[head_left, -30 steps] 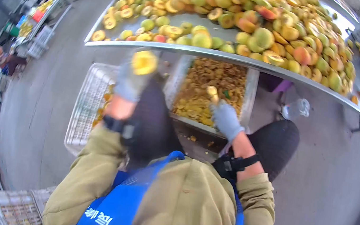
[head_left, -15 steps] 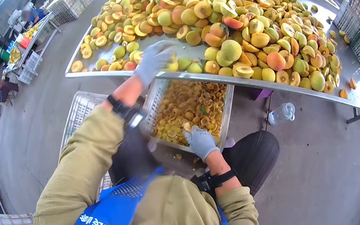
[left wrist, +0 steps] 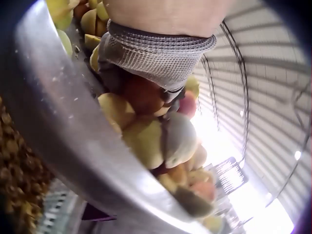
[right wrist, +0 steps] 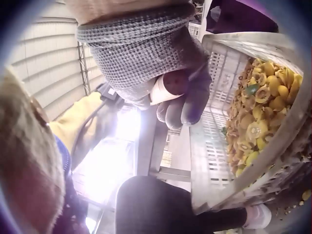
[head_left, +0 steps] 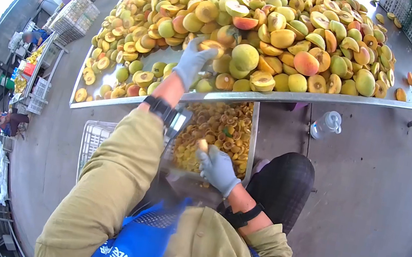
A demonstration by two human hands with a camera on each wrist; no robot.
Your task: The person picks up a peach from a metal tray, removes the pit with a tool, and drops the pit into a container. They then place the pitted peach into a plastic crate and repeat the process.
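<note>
My left hand (head_left: 192, 65), in a grey glove, reaches over the near edge of the metal table (head_left: 300, 96). Its fingers and thumb grip a cut peach half (head_left: 212, 47) at the front of the heap of peaches (head_left: 282, 37). In the left wrist view the fingertips are hidden behind the fruit. My right hand (head_left: 219, 170), also gloved, is above the crate of peach scraps (head_left: 250, 153). It grips a short tool with a pale, rounded end (head_left: 203, 144); the rest of the tool is hidden in the fist (right wrist: 180, 97).
A white crate (head_left: 94, 137) stands by the left knee, partly behind the left arm. A clear plastic bottle (head_left: 326, 125) is on the floor at right. Stacked crates (head_left: 74, 17) and other work tables are at far left. My right knee (head_left: 284, 183) is beside the scrap crate.
One second ago my left hand held a yellow peach half over the left crate; it has since gone forward to the heap. The right hand stays over the scraps, holding the tool.
</note>
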